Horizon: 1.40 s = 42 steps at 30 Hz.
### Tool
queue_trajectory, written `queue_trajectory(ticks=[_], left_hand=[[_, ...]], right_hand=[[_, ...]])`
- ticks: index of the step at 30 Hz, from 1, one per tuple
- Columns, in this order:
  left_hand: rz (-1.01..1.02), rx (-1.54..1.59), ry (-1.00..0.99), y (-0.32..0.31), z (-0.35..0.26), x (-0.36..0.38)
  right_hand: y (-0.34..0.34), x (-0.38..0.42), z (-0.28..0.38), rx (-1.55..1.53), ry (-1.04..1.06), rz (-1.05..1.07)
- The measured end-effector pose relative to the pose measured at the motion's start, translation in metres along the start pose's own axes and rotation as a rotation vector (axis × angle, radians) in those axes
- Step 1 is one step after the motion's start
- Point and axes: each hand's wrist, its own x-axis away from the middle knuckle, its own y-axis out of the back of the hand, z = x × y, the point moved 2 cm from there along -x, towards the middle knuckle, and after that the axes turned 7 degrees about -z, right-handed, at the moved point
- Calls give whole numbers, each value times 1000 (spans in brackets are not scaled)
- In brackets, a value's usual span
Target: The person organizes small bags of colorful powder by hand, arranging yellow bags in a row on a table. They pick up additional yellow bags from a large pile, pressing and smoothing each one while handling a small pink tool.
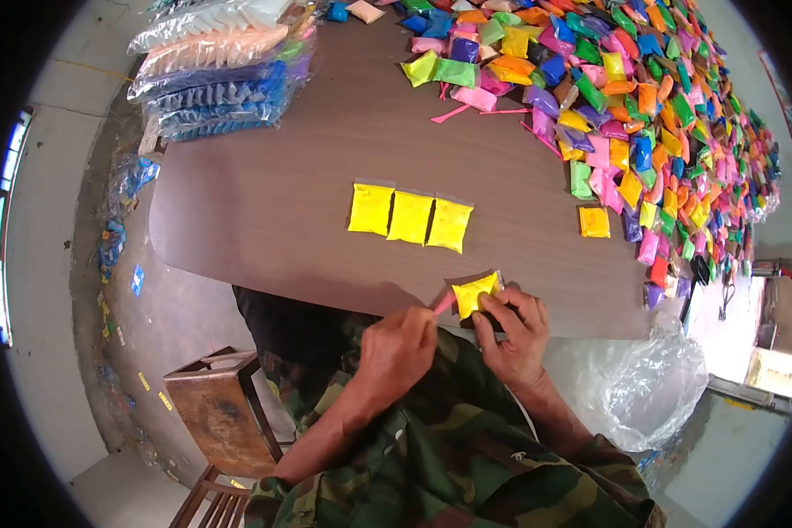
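Note:
My right hand (515,334) pinches a small yellow packet (475,295) at the table's near edge, thumb and fingers on its right side. In my left hand (400,350) is a pink plastic stick (445,304), its tip against the packet's left edge; the closed fist hides the rest of the stick. Farther in on the table lie three more yellow packets side by side: a left one (371,208), a middle one (410,216) and a right one (450,224).
A large heap of colourful packets (625,88) covers the table's right side, with several pink sticks (541,132) along its edge. An orange-yellow packet (594,223) lies apart. Stacked bagged packets (220,79) stand far left. A clear plastic bag (647,387) hangs right; a wooden chair (220,414) stands left.

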Motion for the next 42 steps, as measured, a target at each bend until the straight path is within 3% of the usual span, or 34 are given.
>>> queue_trajectory(ticks=[4,13,34,42], left_hand=[[-23,29,48,21,-3,-7],[-96,112,181,35,15,-14],[-108,173,167,38,14,-9],[-66,197,221,41,16,-5]], right_hand=[[-2,3,0,4,-26,10],[-2,13,7,72,191,175],[8,1,20,90,88,177],[5,4,9,204,169,260]])
